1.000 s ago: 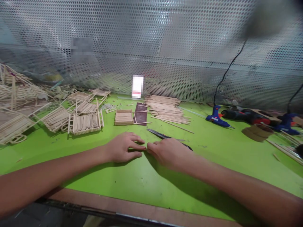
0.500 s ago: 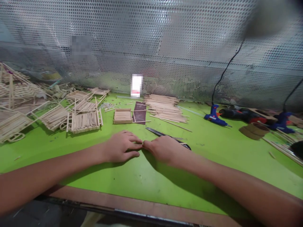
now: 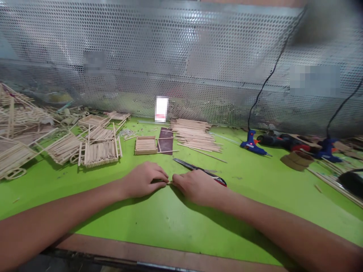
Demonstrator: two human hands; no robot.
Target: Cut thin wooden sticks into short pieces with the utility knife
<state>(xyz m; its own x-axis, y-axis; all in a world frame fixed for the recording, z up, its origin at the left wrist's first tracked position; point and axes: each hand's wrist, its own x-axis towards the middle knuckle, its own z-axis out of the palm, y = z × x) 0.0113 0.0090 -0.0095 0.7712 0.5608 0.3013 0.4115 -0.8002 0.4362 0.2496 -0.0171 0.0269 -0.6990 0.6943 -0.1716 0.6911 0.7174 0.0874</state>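
Observation:
Close to the green tabletop, my left hand (image 3: pixel 144 180) and my right hand (image 3: pixel 198 187) meet fingertip to fingertip. Between them shows the pale end of a small wooden stick (image 3: pixel 169 183), pinched from both sides; most of it is hidden by the fingers. A pair of black scissors (image 3: pixel 184 163) lies just behind my right hand, which covers part of it. Farther back rests a small cart-like frame of sticks (image 3: pixel 146 145), its two thin shafts reaching over a dark brown plate (image 3: pixel 166 140).
A pile of loose wooden sticks (image 3: pixel 195 134) lies behind the scissors. Finished stick carts (image 3: pixel 100 151) crowd the left. Blue glue guns (image 3: pixel 253 143) with black cords and a brown ring-shaped object (image 3: pixel 297 161) are at right. A perforated metal screen (image 3: pixel 136 56) closes off the back.
My left thumb has closed in toward the fingers, and the stick's pale end now shows between the hands. The camera view has tilted slightly upward.

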